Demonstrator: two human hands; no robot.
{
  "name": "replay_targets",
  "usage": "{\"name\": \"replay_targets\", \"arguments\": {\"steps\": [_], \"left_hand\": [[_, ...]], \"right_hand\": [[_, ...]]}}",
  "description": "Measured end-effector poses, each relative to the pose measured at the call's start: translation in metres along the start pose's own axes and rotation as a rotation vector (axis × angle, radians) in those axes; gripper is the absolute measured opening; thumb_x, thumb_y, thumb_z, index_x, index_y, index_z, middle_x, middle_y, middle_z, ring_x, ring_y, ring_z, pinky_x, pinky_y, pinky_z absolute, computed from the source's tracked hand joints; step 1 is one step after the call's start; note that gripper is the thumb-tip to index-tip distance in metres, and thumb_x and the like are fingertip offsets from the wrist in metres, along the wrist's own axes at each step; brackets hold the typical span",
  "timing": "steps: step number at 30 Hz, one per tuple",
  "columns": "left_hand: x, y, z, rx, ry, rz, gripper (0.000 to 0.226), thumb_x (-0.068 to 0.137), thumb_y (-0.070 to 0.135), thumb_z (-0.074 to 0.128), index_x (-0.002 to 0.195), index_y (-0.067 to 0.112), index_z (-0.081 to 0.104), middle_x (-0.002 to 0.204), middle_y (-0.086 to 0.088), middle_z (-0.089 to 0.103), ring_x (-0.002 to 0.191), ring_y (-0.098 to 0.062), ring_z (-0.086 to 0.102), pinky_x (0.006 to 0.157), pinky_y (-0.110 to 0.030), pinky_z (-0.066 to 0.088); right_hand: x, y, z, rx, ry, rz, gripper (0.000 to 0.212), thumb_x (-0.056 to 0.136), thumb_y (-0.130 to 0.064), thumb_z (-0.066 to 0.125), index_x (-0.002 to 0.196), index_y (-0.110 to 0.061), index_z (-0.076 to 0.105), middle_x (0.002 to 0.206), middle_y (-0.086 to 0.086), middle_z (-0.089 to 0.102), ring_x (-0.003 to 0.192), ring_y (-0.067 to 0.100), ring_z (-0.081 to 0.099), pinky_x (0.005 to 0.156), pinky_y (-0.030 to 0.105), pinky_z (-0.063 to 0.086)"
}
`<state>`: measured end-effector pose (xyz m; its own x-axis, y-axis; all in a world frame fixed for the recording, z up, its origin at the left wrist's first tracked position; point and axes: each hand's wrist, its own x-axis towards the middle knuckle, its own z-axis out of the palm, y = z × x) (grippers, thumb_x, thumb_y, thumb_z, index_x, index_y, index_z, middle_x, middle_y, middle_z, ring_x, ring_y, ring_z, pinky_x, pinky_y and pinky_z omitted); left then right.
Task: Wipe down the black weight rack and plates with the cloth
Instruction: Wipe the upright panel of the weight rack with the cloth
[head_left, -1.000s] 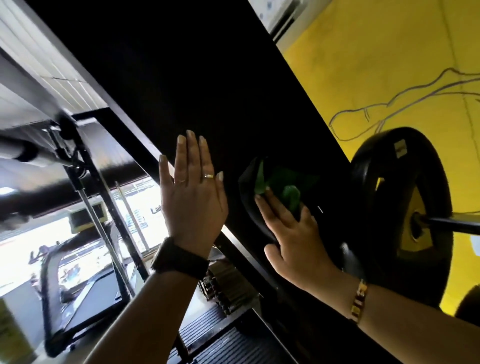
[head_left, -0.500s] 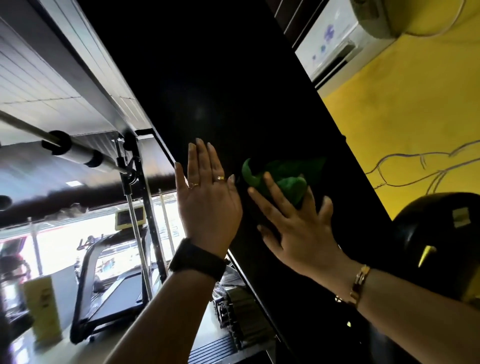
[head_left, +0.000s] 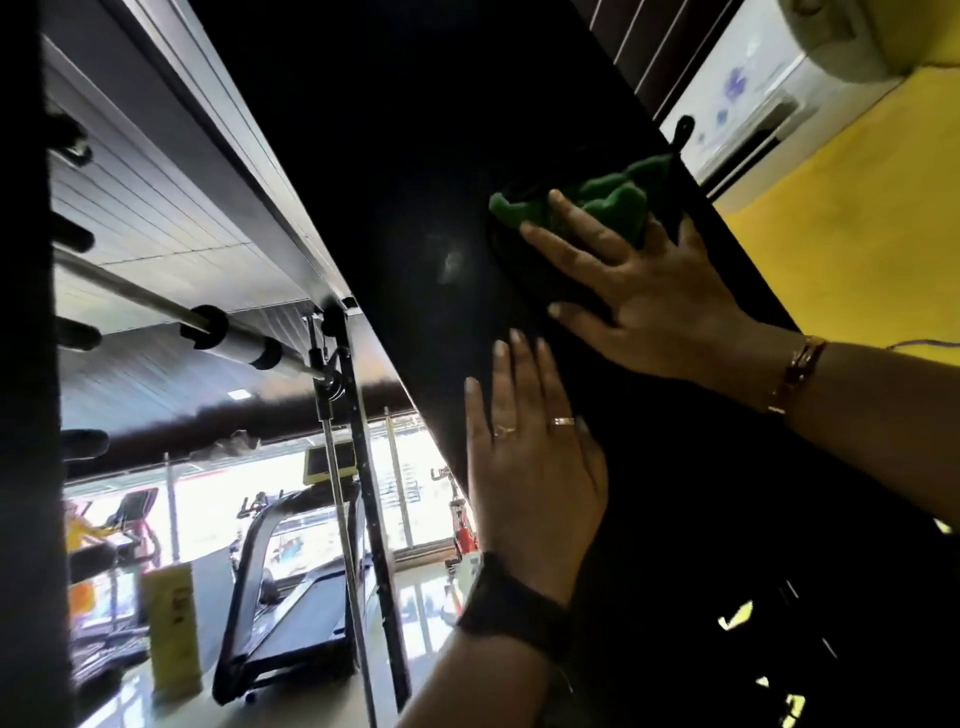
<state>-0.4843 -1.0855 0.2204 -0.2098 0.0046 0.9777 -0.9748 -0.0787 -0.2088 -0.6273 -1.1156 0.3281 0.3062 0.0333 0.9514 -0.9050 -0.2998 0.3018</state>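
The black weight rack upright (head_left: 415, 156) runs as a broad dark beam from upper left to lower right. My right hand (head_left: 644, 296) presses the green cloth (head_left: 608, 205) flat against its face with spread, straight fingers. The cloth bunches above my fingertips, near the beam's right edge. Lower down, my left hand (head_left: 530, 467) lies flat on the beam's left edge, fingers straight and together, with rings and a dark wristband. No weight plate shows clearly; the lower right is in deep shadow.
A steel barbell (head_left: 228, 343) on a thin black stand (head_left: 363, 493) crosses the left. A treadmill (head_left: 291, 597) stands behind it on a glossy floor. Yellow wall (head_left: 857, 234) and an air conditioner (head_left: 753, 104) fill the upper right. A dark post (head_left: 26, 364) borders the left.
My right hand has slid the green cloth up the beam toward its right edge. My left hand now lies below the right hand instead of beside it. The view has tilted upward.
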Motion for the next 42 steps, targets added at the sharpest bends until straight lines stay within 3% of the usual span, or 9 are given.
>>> {"name": "replay_targets", "arguments": {"steps": [5, 9, 17, 22, 26, 30, 34, 39, 42], "left_hand": [[-0.004, 0.005, 0.003, -0.046, 0.005, 0.017, 0.055, 0.093, 0.024, 0.033, 0.141, -0.003, 0.045, 0.149, -0.021, 0.039, 0.141, -0.033, 0.034, 0.119, -0.043, 0.019], [-0.005, 0.004, 0.004, -0.054, -0.034, 0.092, 0.056, 0.094, 0.030, 0.038, 0.143, 0.003, 0.045, 0.152, -0.015, 0.038, 0.144, -0.030, 0.030, 0.118, -0.044, 0.017], [-0.003, -0.004, 0.005, -0.095, -0.124, 0.290, 0.064, 0.095, 0.042, 0.037, 0.150, 0.010, 0.034, 0.159, -0.004, 0.025, 0.149, -0.018, 0.017, 0.121, -0.040, 0.009], [-0.006, -0.006, 0.003, -0.058, -0.178, 0.359, 0.062, 0.095, 0.040, 0.038, 0.151, 0.012, 0.034, 0.159, -0.004, 0.026, 0.148, -0.018, 0.018, 0.121, -0.039, 0.010], [-0.006, -0.006, 0.000, -0.062, -0.194, 0.355, 0.061, 0.097, 0.039, 0.038, 0.151, 0.011, 0.033, 0.160, -0.005, 0.024, 0.148, -0.018, 0.019, 0.121, -0.036, 0.010], [-0.006, -0.006, -0.002, -0.055, -0.205, 0.350, 0.062, 0.096, 0.039, 0.038, 0.151, 0.012, 0.034, 0.159, -0.005, 0.025, 0.148, -0.018, 0.019, 0.121, -0.037, 0.011], [-0.005, -0.005, -0.004, -0.040, -0.210, 0.342, 0.062, 0.093, 0.039, 0.039, 0.149, 0.012, 0.038, 0.157, -0.005, 0.031, 0.146, -0.019, 0.025, 0.118, -0.038, 0.016], [-0.005, -0.005, -0.002, -0.051, -0.198, 0.337, 0.061, 0.094, 0.038, 0.042, 0.149, 0.012, 0.037, 0.157, -0.005, 0.030, 0.146, -0.020, 0.025, 0.119, -0.038, 0.013], [-0.005, -0.005, -0.002, -0.052, -0.201, 0.326, 0.061, 0.094, 0.038, 0.042, 0.150, 0.014, 0.037, 0.157, -0.003, 0.030, 0.147, -0.018, 0.024, 0.119, -0.037, 0.013]], "right_hand": [[0.028, 0.007, -0.002, -0.082, 0.036, -0.355, 0.062, 0.092, -0.054, 0.033, 0.151, -0.043, 0.019, 0.160, -0.008, 0.018, 0.129, 0.043, 0.044, 0.106, 0.066, 0.026], [0.066, 0.023, -0.009, -0.052, 0.038, -0.654, 0.058, 0.093, -0.049, 0.039, 0.149, -0.044, 0.024, 0.159, -0.011, 0.022, 0.134, 0.039, 0.041, 0.105, 0.062, 0.032], [0.113, -0.025, -0.016, 0.045, 0.094, -0.437, 0.062, 0.088, -0.052, 0.026, 0.149, -0.043, 0.026, 0.157, -0.010, 0.027, 0.135, 0.035, 0.041, 0.110, 0.053, 0.027], [0.079, -0.063, -0.006, 0.040, 0.180, -0.775, 0.053, 0.088, -0.040, 0.038, 0.141, -0.045, 0.043, 0.149, -0.014, 0.040, 0.125, 0.036, 0.052, 0.110, 0.053, 0.033], [0.073, -0.061, -0.011, 0.038, 0.119, -0.988, 0.055, 0.088, -0.038, 0.044, 0.142, -0.045, 0.041, 0.150, -0.017, 0.038, 0.130, 0.032, 0.048, 0.114, 0.049, 0.029], [0.100, -0.040, -0.018, 0.011, 0.034, -0.879, 0.063, 0.084, -0.044, 0.040, 0.146, -0.044, 0.032, 0.155, -0.015, 0.030, 0.132, 0.031, 0.044, 0.112, 0.047, 0.026], [0.098, -0.047, -0.021, 0.005, 0.069, -0.728, 0.064, 0.083, -0.045, 0.037, 0.146, -0.044, 0.033, 0.155, -0.015, 0.031, 0.132, 0.035, 0.043, 0.109, 0.049, 0.029], [0.069, -0.058, -0.013, 0.019, 0.108, -0.875, 0.059, 0.085, -0.039, 0.040, 0.143, -0.045, 0.039, 0.152, -0.017, 0.036, 0.122, 0.034, 0.052, 0.105, 0.049, 0.036], [0.080, -0.041, -0.013, 0.039, 0.119, -0.761, 0.061, 0.084, -0.041, 0.038, 0.145, -0.044, 0.035, 0.154, -0.016, 0.032, 0.128, 0.032, 0.048, 0.106, 0.045, 0.033]]}}
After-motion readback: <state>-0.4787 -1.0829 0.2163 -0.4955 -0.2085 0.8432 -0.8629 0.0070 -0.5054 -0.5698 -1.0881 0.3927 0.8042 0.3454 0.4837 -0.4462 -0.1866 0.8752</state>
